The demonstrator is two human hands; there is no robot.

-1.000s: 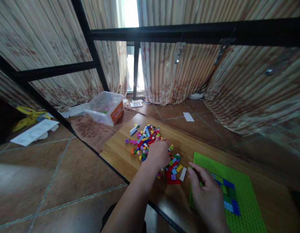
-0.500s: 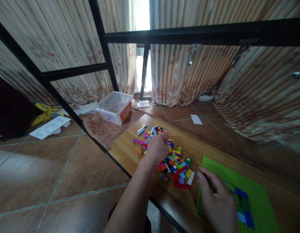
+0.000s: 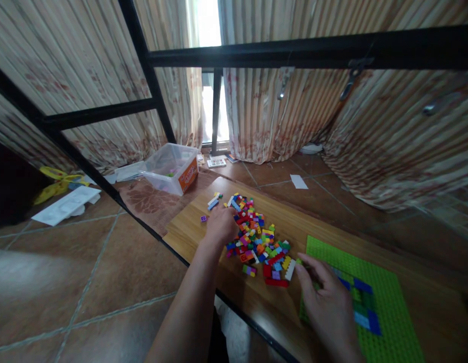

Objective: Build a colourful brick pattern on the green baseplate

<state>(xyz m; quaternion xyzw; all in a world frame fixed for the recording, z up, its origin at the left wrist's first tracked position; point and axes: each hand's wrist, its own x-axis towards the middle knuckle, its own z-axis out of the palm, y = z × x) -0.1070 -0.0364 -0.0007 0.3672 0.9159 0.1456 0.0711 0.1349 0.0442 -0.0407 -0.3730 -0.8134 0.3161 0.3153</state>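
Note:
A heap of small coloured bricks [image 3: 256,239] lies on a low wooden table [image 3: 188,232]. My left hand [image 3: 220,225] rests on the heap's left edge, fingers curled down among the bricks; what they grip is hidden. My right hand [image 3: 328,307] lies on the near left corner of a green baseplate [image 3: 389,297], fingers stretched flat toward the heap, holding nothing. Blue and dark green bricks [image 3: 364,307] are set on the baseplate beside that hand. A red brick [image 3: 276,283] and a white brick [image 3: 290,269] lie at the heap's near side.
A clear plastic tub [image 3: 170,168] with an orange label stands on a brown mat [image 3: 151,199] beyond the table. A black metal frame [image 3: 294,50] crosses overhead. Curtains hang behind. White trays [image 3: 65,205] and papers lie on the tiled floor at left.
My left hand has swept leftward across the heap to its left edge, uncovering bricks and leaving them spread toward the baseplate. My right hand has stayed on the baseplate's corner.

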